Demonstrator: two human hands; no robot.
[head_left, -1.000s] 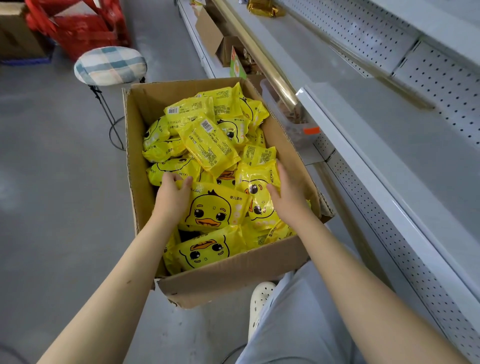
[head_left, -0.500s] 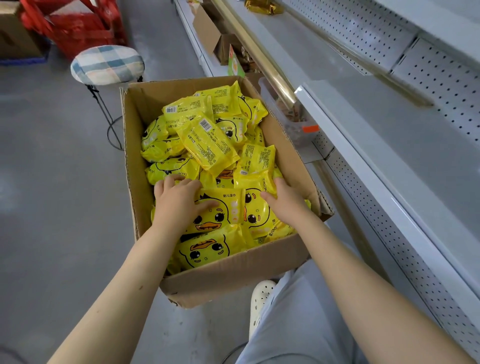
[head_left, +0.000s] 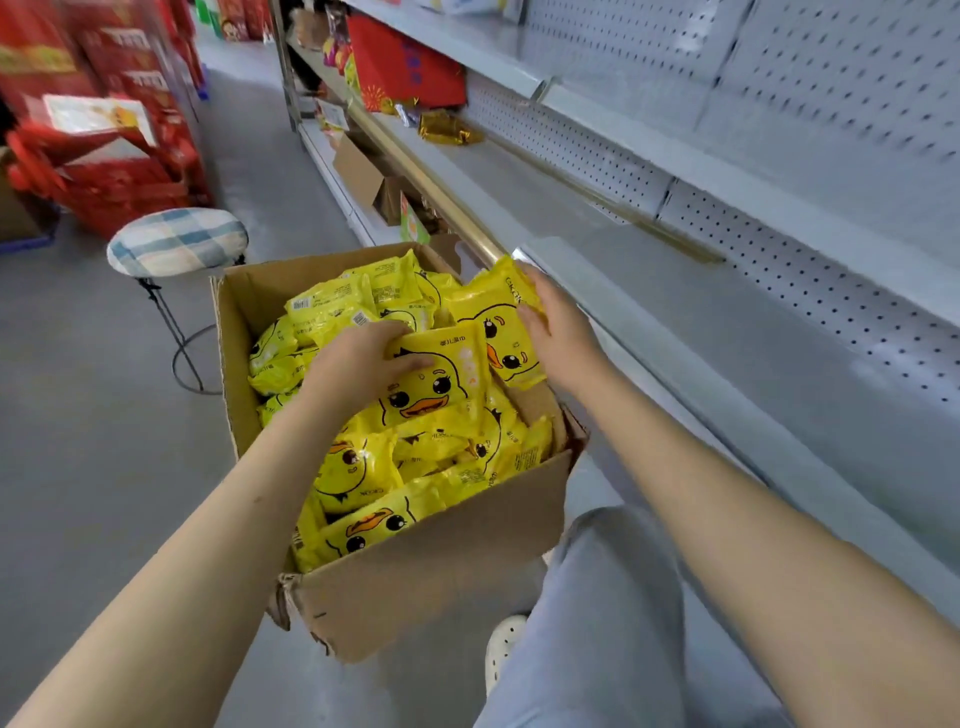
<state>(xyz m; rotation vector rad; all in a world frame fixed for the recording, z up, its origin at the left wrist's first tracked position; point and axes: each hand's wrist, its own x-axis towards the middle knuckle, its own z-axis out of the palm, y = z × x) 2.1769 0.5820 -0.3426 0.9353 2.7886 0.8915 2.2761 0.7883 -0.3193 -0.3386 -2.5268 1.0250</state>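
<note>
An open cardboard box (head_left: 441, 582) stands on the floor, filled with several yellow duck-print packs (head_left: 363, 467). My left hand (head_left: 358, 364) grips one yellow duck pack (head_left: 441, 379) by its upper left edge, raised above the pile. My right hand (head_left: 558, 332) holds a second yellow duck pack (head_left: 498, 322) at its right side, lifted over the box's right rim, close to the grey shelf (head_left: 701, 322).
A plaid-cushioned stool (head_left: 176, 244) stands behind the box on the left. Red gift boxes (head_left: 98, 130) are stacked at far left. The shelf carries a gold packet (head_left: 449, 130) and a red box (head_left: 405, 67) further back. A brass rail (head_left: 421, 176) edges the shelf.
Both hands closed on a pack each and lifted them up out of the pile, the right one toward the shelf. The view tilted up along the aisle.
</note>
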